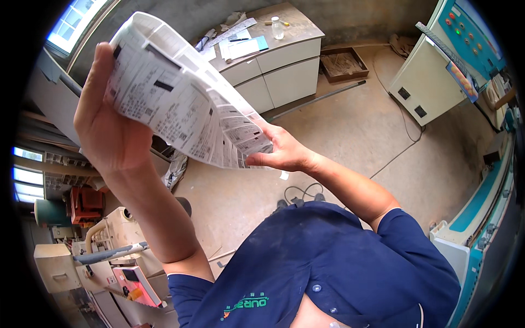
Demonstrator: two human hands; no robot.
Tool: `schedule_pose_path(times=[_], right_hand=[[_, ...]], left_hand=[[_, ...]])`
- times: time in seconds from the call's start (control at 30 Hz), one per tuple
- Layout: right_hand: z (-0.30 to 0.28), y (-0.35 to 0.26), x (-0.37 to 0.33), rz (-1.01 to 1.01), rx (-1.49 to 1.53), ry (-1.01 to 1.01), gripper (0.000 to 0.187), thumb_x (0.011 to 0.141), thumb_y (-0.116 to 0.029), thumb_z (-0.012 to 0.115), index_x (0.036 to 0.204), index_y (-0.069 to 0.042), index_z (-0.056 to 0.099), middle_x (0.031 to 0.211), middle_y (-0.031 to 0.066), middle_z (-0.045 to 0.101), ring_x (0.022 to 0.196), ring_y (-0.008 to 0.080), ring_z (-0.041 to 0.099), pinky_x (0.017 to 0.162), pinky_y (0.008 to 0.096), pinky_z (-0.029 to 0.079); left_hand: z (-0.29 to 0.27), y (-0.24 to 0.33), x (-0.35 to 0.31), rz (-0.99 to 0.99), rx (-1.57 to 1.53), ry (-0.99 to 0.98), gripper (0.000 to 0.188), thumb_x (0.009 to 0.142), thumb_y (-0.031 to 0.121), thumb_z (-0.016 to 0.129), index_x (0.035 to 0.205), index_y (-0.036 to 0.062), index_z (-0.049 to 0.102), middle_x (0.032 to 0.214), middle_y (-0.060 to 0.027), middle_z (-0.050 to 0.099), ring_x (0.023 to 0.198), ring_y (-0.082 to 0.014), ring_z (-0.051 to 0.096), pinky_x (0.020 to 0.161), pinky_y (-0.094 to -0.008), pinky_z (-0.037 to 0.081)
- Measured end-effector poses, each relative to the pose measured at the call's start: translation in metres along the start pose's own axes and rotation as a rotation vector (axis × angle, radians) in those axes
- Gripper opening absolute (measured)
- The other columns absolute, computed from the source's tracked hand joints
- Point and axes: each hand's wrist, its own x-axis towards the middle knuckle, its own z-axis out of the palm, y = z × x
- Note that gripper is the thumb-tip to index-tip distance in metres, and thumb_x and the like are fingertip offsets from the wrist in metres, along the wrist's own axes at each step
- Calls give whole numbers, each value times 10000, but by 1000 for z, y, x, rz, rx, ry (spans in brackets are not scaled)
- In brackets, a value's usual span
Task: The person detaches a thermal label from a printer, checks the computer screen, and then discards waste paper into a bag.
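A long strip of white printed labels point(164, 90) stretches between my two hands at the upper left, curled over at its far end. My left hand point(112, 117) is raised and holds the strip's left end, its thumb upright along the edge. At the strip's right end my right hand point(281, 147) pinches it between thumb and fingers. Dark bars, small codes and fine print cover the sheet. Part of my left fingers is hidden behind the paper.
A white cabinet point(290, 76) stands ahead with papers, a pen and a clear bottle point(277, 28) on top. Beside it on the floor lies a brown tray point(344, 64). A machine with a blue control panel point(465, 33) is at right, and machinery point(104, 240) at lower left. Cables cross the floor.
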Motion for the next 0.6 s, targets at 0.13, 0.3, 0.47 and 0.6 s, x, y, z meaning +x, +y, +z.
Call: schedule_pose_path(times=[0.13,0.3,0.47,0.6], right_hand=[[4,8,12,-98,-98,207,376,797,-112,664,1145,8,589,1091,127,632,1037,181,574,918,294,431],[20,5,22,19,35,186,173,876,-67,595,1013,21,655,923,41,671,842,81,588,770,237,484],[40,1,28,-51,-112,201,123,816,-55,650,928,-5,656,895,87,679,853,118,608,793,266,474],[46,4,37,-73,-118,199,73,820,-52,639,868,-2,614,906,71,670,865,103,593,809,254,457]], left_hand=[[-1,18,-21,71,102,-104,304,965,160,431,1136,-45,577,1091,-198,632,993,-266,641,869,-418,527],[-8,29,-32,-3,42,-260,389,978,228,422,1211,-75,497,1179,-217,563,1104,-306,551,1015,-495,397],[-3,32,-44,-13,-27,-190,436,977,233,422,1242,-114,437,1184,-253,546,1148,-330,531,1081,-516,293],[1,35,-55,-1,-40,-96,444,977,233,420,1245,-121,424,1159,-270,552,1171,-338,515,1110,-524,235]])
